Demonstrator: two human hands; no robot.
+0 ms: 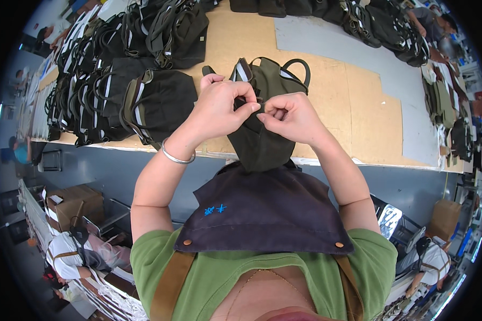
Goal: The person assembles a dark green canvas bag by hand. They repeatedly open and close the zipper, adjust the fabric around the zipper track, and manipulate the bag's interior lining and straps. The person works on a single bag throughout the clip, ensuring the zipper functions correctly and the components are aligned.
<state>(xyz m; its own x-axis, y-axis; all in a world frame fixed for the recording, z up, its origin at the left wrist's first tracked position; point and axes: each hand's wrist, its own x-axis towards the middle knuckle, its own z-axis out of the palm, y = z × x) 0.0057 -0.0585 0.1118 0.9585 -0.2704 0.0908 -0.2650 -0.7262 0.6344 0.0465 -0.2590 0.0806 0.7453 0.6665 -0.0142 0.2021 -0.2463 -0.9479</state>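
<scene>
A: Hands first, quick. What are they doing?

B: Left hand [219, 109] and right hand [288, 116] are meeting over the olive-green bag [262, 101]. Both are pinching closed on something at the bag's top edge, fingertips almost touching each other. What is in the pinch is too small to tell.

A: Where is the bag sitting?

B: It is hanging over the near edge of the worktable [369, 123], upper part with its dark handle lying on the tabletop, lower end drooping off the edge against the dark apron [262, 208].

A: Room around it?

B: Bare tan tabletop is lying open to the right of the bag and behind it. On the left it is tight: a dark bag [158, 104] is lying just beside the left wrist, with stacked dark bags [96, 64] crowding that whole end up to the table edge. More bags [359, 18] are lining the far edge.

A: Anything else?

B: A silver bangle [175, 157] is sitting on the left wrist.
</scene>
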